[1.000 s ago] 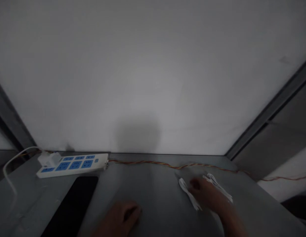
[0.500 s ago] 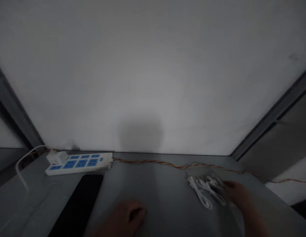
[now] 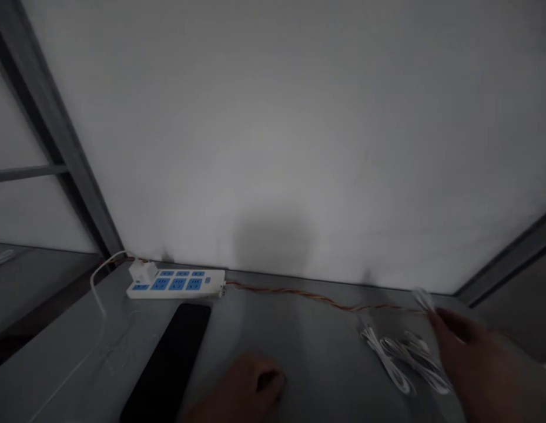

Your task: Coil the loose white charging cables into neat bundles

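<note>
White cable bundles (image 3: pixel 400 361) are left on grey metal tabletop (image 3: pixel 308 343); right hand (image 3: pixel 462 346) raised beside blurred white cable end (image 3: pixel 422 299), pinch indeterminate; left hand (image 3: pixel 250 382) loosely curled.

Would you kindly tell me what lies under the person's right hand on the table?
Under the right hand lie looped white cables on the grey table; the hand hides their rightmost part, so their ends cannot be seen.

Grey metal worktop (image 3: pixel 264 335) inspected. At the rear edge lies a white power strip with blue sockets (image 3: pixel 176 284); a black touchscreen device (image 3: pixel 171 364) lies just in front. A twisted red-yellow wire (image 3: pixel 317 298) runs rightward along the rear, above white coiled cables (image 3: pixel 400 359).
</note>
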`<state>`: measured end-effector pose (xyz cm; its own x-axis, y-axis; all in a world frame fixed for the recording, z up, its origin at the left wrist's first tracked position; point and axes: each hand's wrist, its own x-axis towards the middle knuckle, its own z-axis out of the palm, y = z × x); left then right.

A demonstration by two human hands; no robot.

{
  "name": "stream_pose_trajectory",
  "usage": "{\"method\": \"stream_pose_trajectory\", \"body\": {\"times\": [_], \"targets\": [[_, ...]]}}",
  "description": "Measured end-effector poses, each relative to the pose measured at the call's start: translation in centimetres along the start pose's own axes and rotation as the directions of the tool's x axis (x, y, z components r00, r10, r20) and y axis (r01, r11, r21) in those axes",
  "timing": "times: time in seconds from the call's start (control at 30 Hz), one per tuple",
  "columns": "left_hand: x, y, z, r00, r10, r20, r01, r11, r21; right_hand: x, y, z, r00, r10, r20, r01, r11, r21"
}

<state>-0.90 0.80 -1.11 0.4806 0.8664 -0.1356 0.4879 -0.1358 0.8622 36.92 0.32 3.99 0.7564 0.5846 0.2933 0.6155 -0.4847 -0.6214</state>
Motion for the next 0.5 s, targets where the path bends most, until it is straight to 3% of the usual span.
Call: {"method": "stream_pose_trajectory", "body": {"times": [0.1, 0.17, 0.23, 0.3, 0.37, 0.5], "targets": [[0.0, -0.2, 0.1, 0.999, -0.007, -0.04, 0.007, 1.0, -0.008, -3.7, -4.3, 1.9, 0.979, -0.116, 0.168, 0.068, 0.961, 0.268], [0.1, -0.1, 0.2, 0.996, -0.024, -0.082, 0.02, 0.998, -0.052, -6.7, -6.6, 3.5, 0.929, -0.228, 0.291, 0.078, 0.89, 0.449], [0.4, 0.2, 0.2, 0.994, -0.031, -0.105, 0.015, 0.989, -0.148, -9.8, -8.4, 4.9, 0.824, -0.343, 0.45, 0.03, 0.821, 0.57], [0.7, 0.7, 0.2, 0.995, 0.028, -0.093, -0.054, 0.956, -0.29, -12.6, -9.5, 6.0, 0.685, -0.436, 0.584, -0.039, 0.778, 0.627], [1.0, 1.2, 0.1, 0.989, 0.121, -0.081, -0.144, 0.897, -0.417, -14.6, -9.9, 6.9, 0.616, -0.491, 0.616, -0.119, 0.716, 0.688], [1.1, 1.4, 0.3, 0.985, 0.126, -0.12, -0.17, 0.843, -0.51, -16.1, -9.6, 8.0, 0.585, -0.594, 0.552, -0.075, 0.638, 0.766]]}}
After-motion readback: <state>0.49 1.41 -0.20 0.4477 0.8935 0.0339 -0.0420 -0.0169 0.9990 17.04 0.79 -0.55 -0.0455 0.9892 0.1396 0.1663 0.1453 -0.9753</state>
